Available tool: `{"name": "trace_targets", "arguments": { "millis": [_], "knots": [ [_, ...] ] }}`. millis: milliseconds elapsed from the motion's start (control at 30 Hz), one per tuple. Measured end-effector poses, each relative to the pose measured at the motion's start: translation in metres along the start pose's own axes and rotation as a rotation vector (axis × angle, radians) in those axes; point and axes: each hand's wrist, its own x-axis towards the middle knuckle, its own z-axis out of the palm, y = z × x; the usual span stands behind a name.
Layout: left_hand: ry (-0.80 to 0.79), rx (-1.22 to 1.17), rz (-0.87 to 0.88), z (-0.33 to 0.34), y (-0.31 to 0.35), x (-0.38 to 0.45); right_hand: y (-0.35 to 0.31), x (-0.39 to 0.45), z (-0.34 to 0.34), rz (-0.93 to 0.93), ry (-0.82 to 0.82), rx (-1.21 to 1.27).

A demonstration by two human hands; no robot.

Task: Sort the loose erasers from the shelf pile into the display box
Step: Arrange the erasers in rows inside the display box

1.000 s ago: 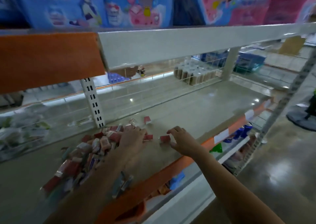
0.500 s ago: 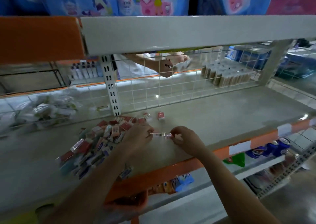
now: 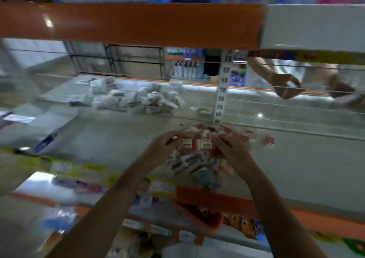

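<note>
Far left on the shelf (image 3: 110, 139) lies a flat white-and-blue thing (image 3: 45, 141), too blurred to name — if that is the display box I cannot tell, and nothing else here plainly looks like one, so the carry may be a long one. Behind it, against the wire back, sits a heap of white packets (image 3: 136, 97), well apart from the work. Then the hands: the left hand (image 3: 160, 146) has its fingers curled in on the left end of a short row of erasers (image 3: 196, 144), and the right hand (image 3: 230, 149) pinches the other end, the two pressing the row between them above the pile (image 3: 197, 165). That squeeze is the weak point, to my eye — only end pressure seems to hold the middle ones, so a slack or uneven push could buckle the row and drop them back into the heap. The pile itself spreads close to the orange front lip (image 3: 217, 198), and a brushing wrist might send some over onto the lower shelf. One eraser (image 3: 269, 140) lies off to the right, easy to overlook. Beyond the wire, another person's hands (image 3: 286, 87) are busy on the far side, apart from all this.
</note>
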Motion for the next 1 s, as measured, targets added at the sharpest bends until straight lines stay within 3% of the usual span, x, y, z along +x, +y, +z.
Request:
{"name": "trace_targets", "arguments": {
  "millis": [333, 533, 800, 1000],
  "knots": [
    [0.184, -0.168, -0.264, -0.155, -0.046, -0.098, -0.047, 0.037, 0.176, 0.166, -0.382, 0.413],
    [0.337, -0.038, -0.305, -0.255, -0.08, -0.161, -0.075, 0.044, 0.303, 0.21, -0.607, 0.483],
    [0.463, 0.232, -0.327, -0.373, -0.132, -0.235, -0.097, 0.052, 0.454, 0.129, -0.778, 0.348],
    [0.533, 0.238, -0.357, -0.443, -0.163, -0.256, -0.116, 0.073, 0.547, -0.029, -0.874, 0.149]
  ]
}}
